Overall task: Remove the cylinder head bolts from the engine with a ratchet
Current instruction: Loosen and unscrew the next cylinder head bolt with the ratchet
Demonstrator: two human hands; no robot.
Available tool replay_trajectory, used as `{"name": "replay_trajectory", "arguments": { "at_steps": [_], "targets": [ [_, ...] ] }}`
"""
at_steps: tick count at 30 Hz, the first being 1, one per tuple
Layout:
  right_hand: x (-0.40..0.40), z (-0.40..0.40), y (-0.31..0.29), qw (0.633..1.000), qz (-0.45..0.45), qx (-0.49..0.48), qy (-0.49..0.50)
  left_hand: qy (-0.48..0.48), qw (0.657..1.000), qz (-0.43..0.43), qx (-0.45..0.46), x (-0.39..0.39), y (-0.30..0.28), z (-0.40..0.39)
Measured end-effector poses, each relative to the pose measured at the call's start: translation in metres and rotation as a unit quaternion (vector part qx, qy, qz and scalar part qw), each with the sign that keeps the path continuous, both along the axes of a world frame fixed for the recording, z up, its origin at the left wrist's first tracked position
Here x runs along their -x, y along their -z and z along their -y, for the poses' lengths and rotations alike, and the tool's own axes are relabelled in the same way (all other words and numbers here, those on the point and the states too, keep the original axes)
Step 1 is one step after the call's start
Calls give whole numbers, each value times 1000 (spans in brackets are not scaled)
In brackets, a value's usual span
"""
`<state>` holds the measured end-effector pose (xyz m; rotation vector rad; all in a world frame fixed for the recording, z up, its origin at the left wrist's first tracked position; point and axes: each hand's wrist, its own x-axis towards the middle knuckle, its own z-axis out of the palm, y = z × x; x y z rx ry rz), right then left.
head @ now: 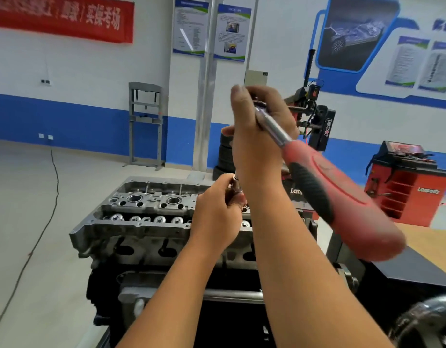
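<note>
Right hand [260, 126]: gripping the ratchet [324, 182] around its head and chromed shank, fingers curled over the top, raised well above the engine
Ratchet: slanting down to the right, red and black handle pointing toward the camera, head end hidden inside the fist
Left hand [216, 212]: pinching a metal socket or extension [235, 185] between thumb and fingers, just above the cylinder head
Cylinder head [141, 217]: sitting on top of the engine block [166, 285], valve springs and spark plug wells showing along the top
Head bolts: impossible to pick out, the spot under the left hand being covered
Background: grey shop press [145, 124] standing against the blue and white wall, red tyre changer [314, 116] and red cabinet [407, 182] standing to the right
</note>
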<state>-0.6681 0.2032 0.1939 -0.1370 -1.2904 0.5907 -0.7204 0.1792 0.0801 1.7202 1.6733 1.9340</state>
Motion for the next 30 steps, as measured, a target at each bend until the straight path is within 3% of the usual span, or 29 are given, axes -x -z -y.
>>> {"name": "replay_trajectory", "arguments": {
  "at_steps": [4,8,10,13,16,18,21,24,26,28,30],
  "targets": [
    [-6,4,-7,972,33,94,-210,45,999,-3,26,7,-4,4],
    [-27,-6,-9,923,22,189,-335,15,999,-17,39,2,-2,0],
    [-29,-8,-10,927,-10,199,-317,-23,999,-17,31,-2,0,-2],
    [-21,-2,-5,981,-41,119,-146,-56,998,-10,27,-7,2,-6],
    [-17,4,19,996,87,35,-4,-46,999,5,5,-9,2,-6],
    [-10,8,18,994,101,33,-29,-17,1000,6,-9,-3,0,-4],
    [-2,8,-5,988,29,83,-129,45,999,6,30,8,-2,2],
    [-17,1,-11,940,19,190,-282,58,997,16,48,9,-2,1],
    [-27,-3,-13,917,-7,225,-330,27,999,4,41,3,-1,0],
    [-27,-2,-13,940,-35,213,-266,-19,999,-6,36,-2,1,-3],
    [-19,1,-10,983,-54,128,-122,-53,998,-7,33,-7,1,-5]
  ]
}}
